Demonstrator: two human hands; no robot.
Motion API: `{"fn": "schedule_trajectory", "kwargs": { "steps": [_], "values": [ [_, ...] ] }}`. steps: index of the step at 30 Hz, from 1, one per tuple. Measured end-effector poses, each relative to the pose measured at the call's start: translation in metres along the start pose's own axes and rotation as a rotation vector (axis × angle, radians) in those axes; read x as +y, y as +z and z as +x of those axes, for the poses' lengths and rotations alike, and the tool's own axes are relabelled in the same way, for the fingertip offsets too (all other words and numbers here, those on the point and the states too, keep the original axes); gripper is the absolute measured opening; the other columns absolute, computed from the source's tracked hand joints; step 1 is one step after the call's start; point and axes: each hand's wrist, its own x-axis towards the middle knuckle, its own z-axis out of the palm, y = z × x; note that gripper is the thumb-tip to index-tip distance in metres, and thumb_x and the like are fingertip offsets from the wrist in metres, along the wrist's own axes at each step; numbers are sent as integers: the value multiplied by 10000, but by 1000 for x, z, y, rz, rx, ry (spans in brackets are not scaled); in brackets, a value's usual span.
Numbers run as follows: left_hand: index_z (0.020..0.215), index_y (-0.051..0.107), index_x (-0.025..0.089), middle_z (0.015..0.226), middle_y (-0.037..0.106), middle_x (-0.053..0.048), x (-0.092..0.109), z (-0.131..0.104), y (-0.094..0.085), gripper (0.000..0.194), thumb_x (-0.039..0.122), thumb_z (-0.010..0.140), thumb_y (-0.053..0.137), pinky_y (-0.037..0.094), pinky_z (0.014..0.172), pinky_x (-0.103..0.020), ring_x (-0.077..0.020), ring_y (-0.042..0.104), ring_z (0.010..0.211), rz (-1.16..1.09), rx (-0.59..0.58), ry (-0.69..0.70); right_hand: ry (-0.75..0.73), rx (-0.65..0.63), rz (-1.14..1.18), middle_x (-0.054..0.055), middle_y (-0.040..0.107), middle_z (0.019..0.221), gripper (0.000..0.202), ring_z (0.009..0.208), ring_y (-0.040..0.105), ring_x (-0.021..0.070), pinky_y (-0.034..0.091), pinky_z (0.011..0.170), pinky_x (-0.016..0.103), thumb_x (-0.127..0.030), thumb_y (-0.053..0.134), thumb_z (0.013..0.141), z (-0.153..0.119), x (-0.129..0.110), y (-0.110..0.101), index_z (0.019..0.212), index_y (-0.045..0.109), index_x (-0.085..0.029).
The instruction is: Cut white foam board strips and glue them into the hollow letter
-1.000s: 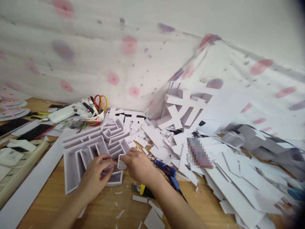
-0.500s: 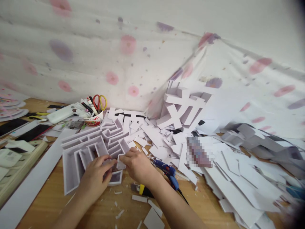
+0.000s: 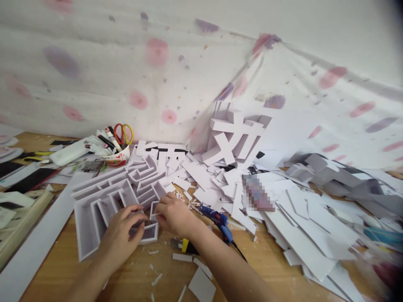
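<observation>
A hollow white character built of thin upright board walls (image 3: 85, 222) lies on the wooden table in front of me. My left hand (image 3: 124, 228) is over its lower right part, fingers curved and the thumb apart from them; nothing shows between them. Beside it, my right hand (image 3: 173, 214) has its fingers closed at the wall of a small box-shaped section at the character's right edge. Its fingertips are partly hidden. A blue glue gun (image 3: 217, 220) lies just right of my right hand. Under my right forearm is a yellow and black utility knife (image 3: 186, 245), partly covered.
White board scraps (image 3: 208, 195) are heaped behind my hands. A finished white character (image 3: 234, 132) stands against the flowered curtain (image 3: 170, 84). A cup (image 3: 117, 158) holds pens and scissors at the back left. Stacked white sheets (image 3: 302, 235) lie at right, a long white strip (image 3: 40, 247) at left.
The whole scene has shifted slightly left in view as the head turned. Both hands stay at the same part of the character, with only small finger movements.
</observation>
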Motion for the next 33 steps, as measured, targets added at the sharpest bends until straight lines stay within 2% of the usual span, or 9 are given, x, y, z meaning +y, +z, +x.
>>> {"fn": "schedule_trajectory", "kwargs": {
  "steps": [8,14,17,21,24,27,30,33],
  "values": [
    [814,680,266,1045,589,-59,0,-1,1,201,240,784,483,457,835,-395,-240,579,970,51,-30,4,-41,-72,-94,72,573,855,49,854,475,203,422,791,289,-186,581,791,7,-3,-2,785,607,-145],
    [808,681,265,1039,597,-60,1,-1,1,198,241,778,487,461,841,-398,-240,584,974,50,-17,5,-44,-38,-38,78,560,861,24,864,473,210,431,789,302,-168,572,782,3,-3,0,771,579,-147],
    [798,686,264,1032,601,-63,0,-1,1,196,243,772,493,472,828,-400,-244,592,962,39,-1,0,36,36,172,44,546,840,34,826,491,179,436,774,296,-136,566,765,0,1,-5,767,557,-168],
    [782,689,264,997,613,-57,3,1,-5,172,276,769,518,493,808,-382,-237,605,928,-46,14,-34,309,316,687,-2,521,788,18,715,522,124,465,696,274,-199,508,810,-7,5,-11,796,497,-196],
    [888,667,261,1013,620,-51,16,3,-10,185,352,769,559,490,841,-369,-235,591,979,-253,73,-163,450,490,1134,-32,513,712,178,639,541,122,490,644,284,-351,562,785,-13,-2,-7,798,438,-224],
    [962,623,239,1015,649,-45,38,5,-7,293,425,735,617,475,876,-356,-232,590,1011,-622,102,-382,521,544,1397,-39,526,679,309,591,552,124,497,624,295,-440,631,730,-20,-20,3,759,401,-235],
    [924,611,204,888,687,-40,62,5,3,341,488,735,611,503,789,-324,-218,639,883,-1037,96,-609,552,491,1381,-29,541,678,324,584,552,123,486,605,282,-453,639,725,-35,-35,9,731,405,-229],
    [840,595,191,801,683,-21,75,3,8,352,508,697,649,510,687,-300,-195,646,759,-1285,141,-711,567,370,1018,5,579,770,227,684,562,147,473,651,288,-362,652,732,-60,-35,11,790,492,-211]
  ]
}}
